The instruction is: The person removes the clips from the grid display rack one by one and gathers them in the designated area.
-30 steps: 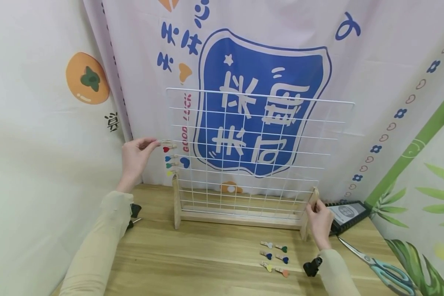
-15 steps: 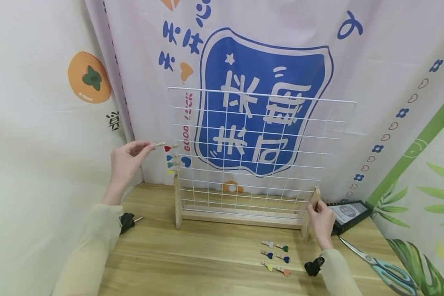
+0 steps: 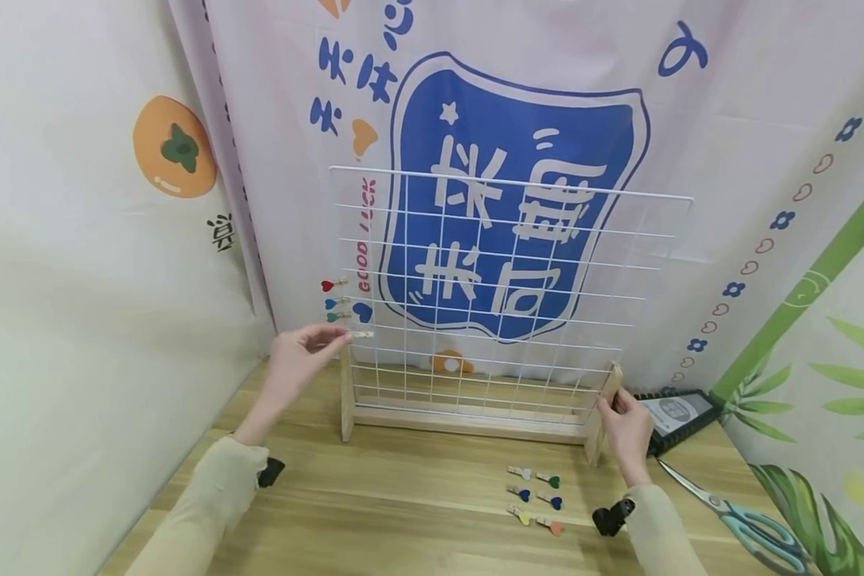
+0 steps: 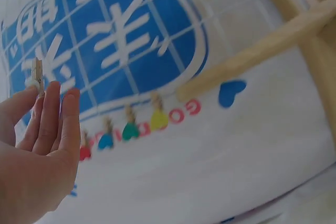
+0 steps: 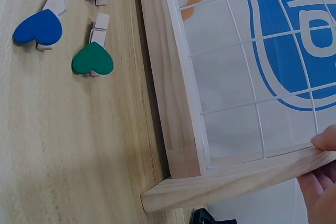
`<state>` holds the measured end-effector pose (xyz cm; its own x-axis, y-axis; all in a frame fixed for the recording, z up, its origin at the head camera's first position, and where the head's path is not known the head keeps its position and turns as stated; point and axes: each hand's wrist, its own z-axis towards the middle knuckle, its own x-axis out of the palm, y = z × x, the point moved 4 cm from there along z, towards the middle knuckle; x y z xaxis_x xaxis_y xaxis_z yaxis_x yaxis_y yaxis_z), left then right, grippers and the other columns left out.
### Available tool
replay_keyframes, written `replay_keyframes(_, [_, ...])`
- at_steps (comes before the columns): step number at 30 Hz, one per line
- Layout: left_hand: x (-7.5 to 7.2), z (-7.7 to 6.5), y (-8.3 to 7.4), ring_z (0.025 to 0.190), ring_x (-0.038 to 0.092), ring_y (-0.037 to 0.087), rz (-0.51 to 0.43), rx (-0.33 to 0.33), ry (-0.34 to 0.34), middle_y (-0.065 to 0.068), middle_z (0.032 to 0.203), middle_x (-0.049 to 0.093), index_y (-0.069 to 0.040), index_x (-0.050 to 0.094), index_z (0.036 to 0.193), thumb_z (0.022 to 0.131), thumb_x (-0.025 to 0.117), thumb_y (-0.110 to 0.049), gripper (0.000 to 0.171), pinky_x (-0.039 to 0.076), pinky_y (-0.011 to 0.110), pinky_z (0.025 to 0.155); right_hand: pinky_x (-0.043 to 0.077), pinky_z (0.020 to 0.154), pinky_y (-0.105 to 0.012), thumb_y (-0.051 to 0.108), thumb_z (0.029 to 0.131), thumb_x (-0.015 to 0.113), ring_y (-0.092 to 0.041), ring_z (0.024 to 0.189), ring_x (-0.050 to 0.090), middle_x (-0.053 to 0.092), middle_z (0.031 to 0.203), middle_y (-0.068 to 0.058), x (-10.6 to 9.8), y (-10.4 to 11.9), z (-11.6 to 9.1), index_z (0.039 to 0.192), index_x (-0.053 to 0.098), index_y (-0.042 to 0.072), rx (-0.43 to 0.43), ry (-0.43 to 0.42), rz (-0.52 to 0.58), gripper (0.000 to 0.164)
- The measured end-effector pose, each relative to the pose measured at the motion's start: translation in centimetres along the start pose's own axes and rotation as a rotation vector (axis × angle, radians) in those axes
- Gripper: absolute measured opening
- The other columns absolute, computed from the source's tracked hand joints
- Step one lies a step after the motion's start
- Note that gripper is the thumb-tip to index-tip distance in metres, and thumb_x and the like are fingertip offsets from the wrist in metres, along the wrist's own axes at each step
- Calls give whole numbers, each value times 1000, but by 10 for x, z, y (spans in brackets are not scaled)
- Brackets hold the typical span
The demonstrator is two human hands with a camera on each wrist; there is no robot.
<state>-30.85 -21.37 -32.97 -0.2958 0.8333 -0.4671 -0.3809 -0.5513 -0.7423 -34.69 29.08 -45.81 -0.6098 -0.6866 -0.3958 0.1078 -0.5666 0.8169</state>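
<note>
Pinching a small wooden clothespin (image 3: 361, 334) between thumb and fingertips of the left hand (image 3: 306, 352), in front of the lower left part of a wire grid (image 3: 511, 183). Unable to tell whether touching the wire or apart. Grasping the right post (image 5: 231, 187) of a wooden stand (image 3: 468, 425) with the right hand (image 3: 628, 424), thumb on one side, fingers on the other.

Clipped along the grid's left edge, from the top down: a red clip (image 3: 329, 286), a blue clip (image 3: 333, 303), a green clip (image 3: 334, 317) and a yellow clip (image 4: 158, 119), hidden in the head view but plain from the left wrist. Judging by this row, busy with adding one more to the edge. Probably called for next: squeezing the clothespin's tail, settling the parted tips over a wire, letting go, and steadying the stand meanwhile.

Laid out on the desk (image 3: 374, 504), near the right post, in two columns: a white clip (image 3: 520, 474), a dark green clip (image 3: 549, 480), two dark blue clips (image 3: 520, 494), a pale yellow clip (image 3: 520, 517) and an orange clip (image 3: 550, 526). Farther right, scissors (image 3: 718, 506). Able to make out no box, cup or bowl; closest to a holder, the stand, with the grid seated along its base.
</note>
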Motion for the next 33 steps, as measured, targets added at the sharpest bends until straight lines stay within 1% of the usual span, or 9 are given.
replay_keyframes(3, [21,-9,8,86,74,21,17,-1,52,16,103,77,-5,74,107,92,71,-19,21,56,10,73,36,64,10,6,88,68,19,81,59,71,112,-25,0,1,0,118,70,-4,-1,-1,-9,31])
replay_keyframes(7, [48,-21,23,84,74,26,28,-24,116,14,99,77,-6,75,103,90,72,-17,18,59,16,72,37,64,9,6,88,68,-12,95,72,71,111,-24,1,2,0,118,70,-4,-5,-5,-15,31])
replay_keyframes(8, [55,-25,26,84,74,25,27,-32,132,14,98,77,-6,75,103,90,73,-17,17,59,17,72,37,64,9,6,88,69,-12,95,72,71,112,-25,1,3,0,118,70,-4,-6,-2,-14,31])
replay_keyframes(11, [73,-34,37,82,73,22,18,-51,175,13,95,78,-6,75,100,89,73,-16,15,59,19,71,38,64,9,6,89,69,9,85,67,70,113,-25,1,2,0,119,69,-4,-1,8,12,32])
replay_keyframes(15, [95,-46,52,79,73,18,17,-43,216,11,92,78,-5,76,96,89,74,-14,12,58,17,67,38,65,9,8,90,68,31,74,48,70,114,-25,1,3,-1,119,70,-3,-1,16,43,31])
replay_keyframes(21, [120,-61,67,76,72,19,8,-11,275,12,89,77,-3,76,92,88,73,-12,10,58,17,68,38,66,9,9,90,68,29,77,51,70,114,-24,2,3,-1,118,70,-3,-9,10,33,30])
replay_keyframes(24, [130,-67,73,71,71,16,24,-8,286,12,84,77,-3,76,89,87,75,-11,8,58,16,64,38,66,9,9,90,68,18,86,60,70,114,-23,2,3,0,119,70,-2,-8,12,15,31])
replay_keyframes(29, [148,-72,78,70,70,14,35,-9,347,11,83,76,-2,75,87,87,74,-10,8,56,14,62,37,66,10,6,89,67,-15,100,68,69,115,-25,1,3,-1,121,68,-3,-13,9,1,33])
replay_keyframes(33, [160,-74,80,70,68,13,25,-27,395,10,82,76,-2,75,88,87,73,-10,8,55,14,61,38,66,9,7,89,68,-6,97,67,70,115,-24,0,2,-1,122,68,-2,-5,12,2,34])
